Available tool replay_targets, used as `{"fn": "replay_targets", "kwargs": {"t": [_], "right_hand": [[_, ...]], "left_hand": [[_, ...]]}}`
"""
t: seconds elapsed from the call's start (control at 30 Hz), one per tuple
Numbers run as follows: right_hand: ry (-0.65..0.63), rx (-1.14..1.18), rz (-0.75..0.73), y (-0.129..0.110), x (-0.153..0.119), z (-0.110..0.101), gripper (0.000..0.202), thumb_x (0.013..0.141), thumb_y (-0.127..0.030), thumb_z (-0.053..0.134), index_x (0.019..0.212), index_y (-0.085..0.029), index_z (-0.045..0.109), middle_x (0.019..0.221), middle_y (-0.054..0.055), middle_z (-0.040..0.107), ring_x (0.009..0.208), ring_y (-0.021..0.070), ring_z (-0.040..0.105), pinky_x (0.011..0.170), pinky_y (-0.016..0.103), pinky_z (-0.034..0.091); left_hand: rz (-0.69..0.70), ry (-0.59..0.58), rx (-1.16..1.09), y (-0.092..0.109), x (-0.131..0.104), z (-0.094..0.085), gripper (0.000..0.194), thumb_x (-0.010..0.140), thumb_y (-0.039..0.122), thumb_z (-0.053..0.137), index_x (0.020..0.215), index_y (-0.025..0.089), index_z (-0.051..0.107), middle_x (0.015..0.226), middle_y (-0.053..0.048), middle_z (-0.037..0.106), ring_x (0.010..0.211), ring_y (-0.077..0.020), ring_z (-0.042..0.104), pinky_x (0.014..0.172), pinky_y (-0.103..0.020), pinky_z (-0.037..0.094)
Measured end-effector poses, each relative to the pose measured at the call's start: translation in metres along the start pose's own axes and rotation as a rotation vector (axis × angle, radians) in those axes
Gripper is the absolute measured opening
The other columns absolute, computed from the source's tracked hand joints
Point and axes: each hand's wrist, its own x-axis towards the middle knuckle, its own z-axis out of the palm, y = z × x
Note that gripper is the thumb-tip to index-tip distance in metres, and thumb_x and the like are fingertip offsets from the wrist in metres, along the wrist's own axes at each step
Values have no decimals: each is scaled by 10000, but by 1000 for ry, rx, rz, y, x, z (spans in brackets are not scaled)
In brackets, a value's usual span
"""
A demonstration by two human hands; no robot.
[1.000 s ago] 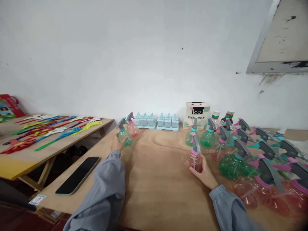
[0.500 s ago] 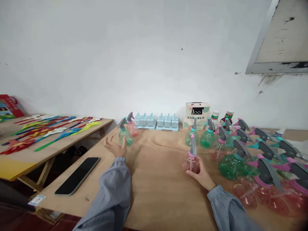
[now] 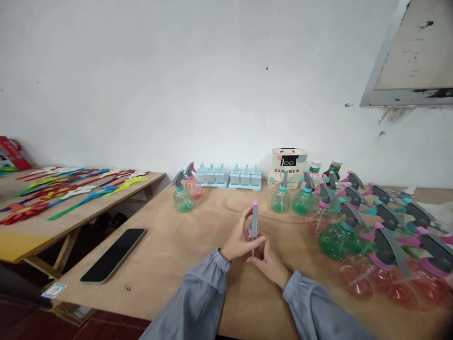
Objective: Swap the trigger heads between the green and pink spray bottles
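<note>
Both hands are around a pink spray bottle [image 3: 255, 221] with a grey trigger head, upright at the middle of the wooden table [image 3: 208, 236]. My left hand [image 3: 240, 240] wraps its left side, fingers behind and thumb across the front. On the right side, my right hand [image 3: 272, 264] grips the lower bulb. Much of the bottle's body is hidden by the fingers. To the far left stand a green spray bottle [image 3: 183, 200] and a pink one [image 3: 194, 188]. A green bottle with a teal collar [image 3: 281, 202] stands behind and to the right.
Several pink and green spray bottles [image 3: 339, 241] crowd the table's right side. Pale blue popsicle molds [image 3: 245, 178] and a paper bag [image 3: 287, 170] stand by the wall. A phone [image 3: 113, 255] lies at left. Colourful flower-shaped sticks [image 3: 85, 193] cover another table.
My right hand has brought the pink spray bottle leftward to the middle. My left hand has moved right, away from the green bottle, and closed on the pink one.
</note>
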Motion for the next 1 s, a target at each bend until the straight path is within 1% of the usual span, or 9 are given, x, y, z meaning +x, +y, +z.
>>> {"fn": "replay_targets", "kwargs": {"t": [0.1,0.2,0.27,0.37,0.43,0.57,0.67,0.83,1.0], "right_hand": [[-31,-127,-69,-3,-1,0,772,827,-571,670,1411,-164,370,1376,218,526,1330,357,495,1057,560,450],[-19,-215,-123,-4,-2,-1,759,816,-589,673,1385,-149,429,1384,233,527,1322,374,496,1047,571,448],[14,-193,-139,-2,-2,-5,614,832,-576,658,1271,-171,517,1332,206,570,1266,353,537,1015,543,470],[152,-120,-113,7,5,-16,295,928,-508,536,980,-219,571,1208,140,622,1152,290,589,976,489,479],[332,-130,-78,18,17,-25,263,960,-475,476,952,-221,548,1214,131,585,1172,273,561,1009,497,442],[724,-252,-44,43,57,-38,428,916,-537,523,1159,-189,465,1335,178,419,1322,297,409,1088,553,344],[868,-360,-27,60,88,-39,587,881,-613,541,1236,-165,407,1333,218,411,1320,336,399,1062,587,345],[924,-486,20,82,114,-35,756,850,-673,545,1315,-106,358,1383,299,403,1344,390,387,1049,605,347],[818,-461,115,98,122,-37,825,848,-679,510,1362,-61,323,1362,317,429,1337,409,383,1051,609,343]], "left_hand": [[-77,18,-35,-7,-2,-3,743,773,335,735,1432,216,412,1467,-168,475,1359,-318,452,1149,-506,354],[-120,14,-115,-13,-4,-5,727,784,306,719,1427,206,395,1502,-184,420,1335,-297,469,1108,-462,400],[-117,23,-145,-15,-5,-5,732,778,284,721,1430,207,396,1500,-177,428,1332,-292,473,1094,-441,412],[-89,57,-127,-16,-6,-6,682,774,231,701,1404,209,442,1459,-155,492,1346,-282,466,1132,-450,364],[-65,58,-114,-18,-7,-10,652,770,183,675,1386,221,464,1455,-150,502,1353,-273,465,1154,-464,329],[-22,7,-163,-20,-7,-19,732,739,125,649,1422,259,423,1456,-146,501,1312,-274,525,1123,-466,373],[-22,-1,-145,-19,-7,-23,761,744,128,652,1442,284,393,1414,-137,530,1187,-253,614,1020,-424,476],[-58,21,-109,-17,-4,-24,666,808,260,695,1416,269,422,1353,-146,555,906,-162,669,879,-373,555],[-156,40,-171,-19,0,-30,646,768,410,763,1344,234,531,1359,-153,570,904,-184,671,889,-379,545]]}}
